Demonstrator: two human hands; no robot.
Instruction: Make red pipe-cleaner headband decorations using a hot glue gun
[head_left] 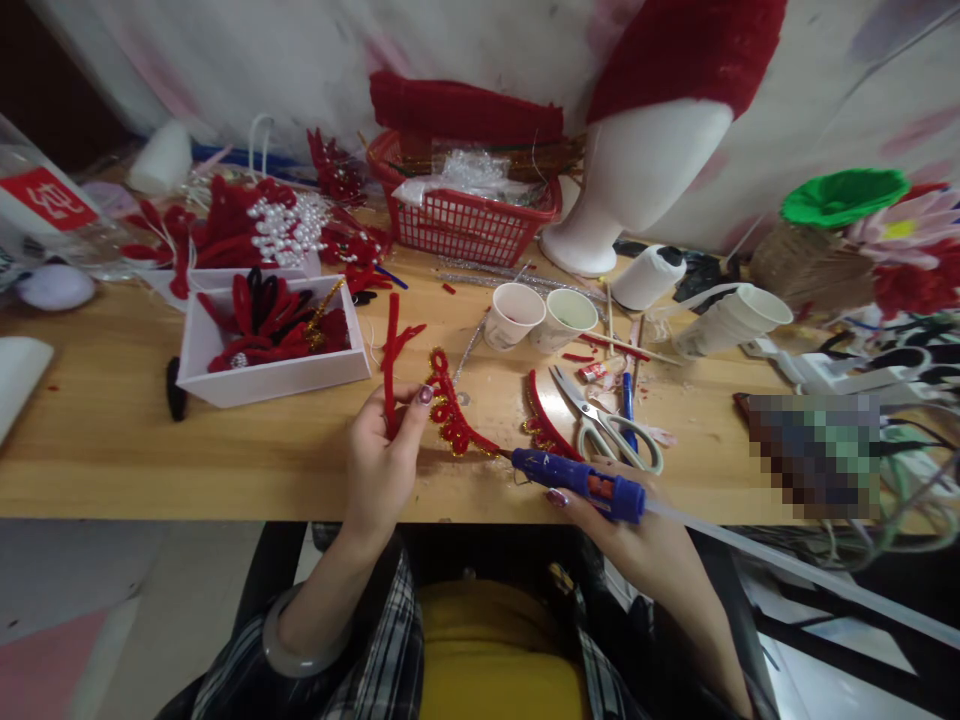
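Between the thumb and fingers of my left hand (384,455) is a curved red pipe-cleaner trim (454,415) with gold-edged loops. A plain red pipe-cleaner strip (391,350) also stands up from this hand. My right hand (619,515) grips a blue hot glue gun (577,482), a long clear glue stick (757,550) trailing from its back. The gun's nozzle is at the right end of the trim; whether it touches cannot be made out. Just beyond the gun lie another red and gold curved piece (541,425) and scissors (607,420) with pale handles.
A white box (281,380) of red and black pieces stands at left. Behind are a red basket (465,225), two paper cups (514,315) and a white mannequin head (637,180). A blue pen (628,400) lies by the scissors. Cables (900,480) crowd the right side.
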